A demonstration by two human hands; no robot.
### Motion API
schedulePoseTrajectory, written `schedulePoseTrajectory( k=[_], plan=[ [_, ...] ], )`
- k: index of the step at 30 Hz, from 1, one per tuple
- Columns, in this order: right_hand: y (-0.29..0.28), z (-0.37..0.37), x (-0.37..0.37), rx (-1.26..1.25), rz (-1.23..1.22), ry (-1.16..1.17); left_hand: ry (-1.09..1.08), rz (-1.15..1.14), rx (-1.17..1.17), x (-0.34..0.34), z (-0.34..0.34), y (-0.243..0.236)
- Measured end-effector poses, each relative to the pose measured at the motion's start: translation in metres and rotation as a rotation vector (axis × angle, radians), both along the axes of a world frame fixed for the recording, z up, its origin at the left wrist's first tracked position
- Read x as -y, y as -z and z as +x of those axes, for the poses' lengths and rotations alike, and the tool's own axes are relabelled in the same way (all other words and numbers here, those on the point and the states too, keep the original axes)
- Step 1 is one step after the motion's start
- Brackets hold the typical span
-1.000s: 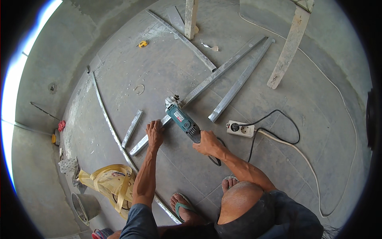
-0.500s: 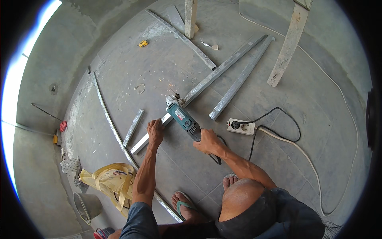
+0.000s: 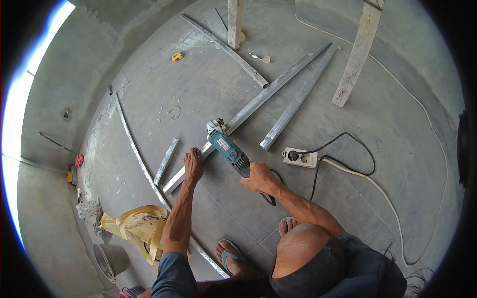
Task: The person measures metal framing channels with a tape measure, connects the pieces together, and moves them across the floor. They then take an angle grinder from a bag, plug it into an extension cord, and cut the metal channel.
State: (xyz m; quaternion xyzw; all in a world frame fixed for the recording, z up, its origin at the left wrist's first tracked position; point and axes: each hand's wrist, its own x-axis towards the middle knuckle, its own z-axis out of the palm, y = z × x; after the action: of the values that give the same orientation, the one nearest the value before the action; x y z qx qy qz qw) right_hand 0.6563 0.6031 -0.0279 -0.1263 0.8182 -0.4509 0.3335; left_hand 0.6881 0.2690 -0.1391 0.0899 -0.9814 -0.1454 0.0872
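My right hand point(image 3: 261, 177) is wrapped round the rear handle of a teal angle grinder point(image 3: 227, 148). The grinder's head rests at a long silver metal channel point(image 3: 253, 110) that lies slantwise on the floor; its disc is mostly hidden. Just left of the grinder, my left hand point(image 3: 194, 165) grips the same channel near its closer end, fingers bent over it. A short offcut of metal channel point(image 3: 166, 161) lies left of that hand. Another metal channel point(image 3: 300, 99) lies to the right, apart from the first.
A white power strip point(image 3: 308, 159) with a black plug and looping cords lies at right. Wooden posts point(image 3: 357, 54) stand at the far side. A long metal strip point(image 3: 136, 144), a yellow bag point(image 3: 141, 226) and a bucket point(image 3: 109, 260) are at left. Another channel point(image 3: 228, 49) lies farther off.
Sparks that flew from the grinder's head no longer show. Both hands, the grinder and the channel keep nearly the same places; the view has shifted slightly.
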Motion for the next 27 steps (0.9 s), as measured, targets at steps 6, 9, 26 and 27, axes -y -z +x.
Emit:
schedulePoseTrajectory(
  k=[6,9,26,27],
  plan=[
    [0.007,-0.001,0.000,-0.030,0.024,0.004,0.105,-0.075,0.055,-0.010,0.000,-0.006],
    [0.002,0.000,0.003,-0.007,0.012,-0.013,0.088,-0.017,0.061,-0.005,0.003,-0.015],
    [-0.014,-0.005,0.005,-0.052,0.007,-0.008,0.209,0.034,0.114,0.003,-0.001,-0.042],
    [-0.012,-0.004,0.006,-0.049,0.005,-0.011,0.206,0.023,0.088,0.003,-0.001,-0.041]
  ],
)
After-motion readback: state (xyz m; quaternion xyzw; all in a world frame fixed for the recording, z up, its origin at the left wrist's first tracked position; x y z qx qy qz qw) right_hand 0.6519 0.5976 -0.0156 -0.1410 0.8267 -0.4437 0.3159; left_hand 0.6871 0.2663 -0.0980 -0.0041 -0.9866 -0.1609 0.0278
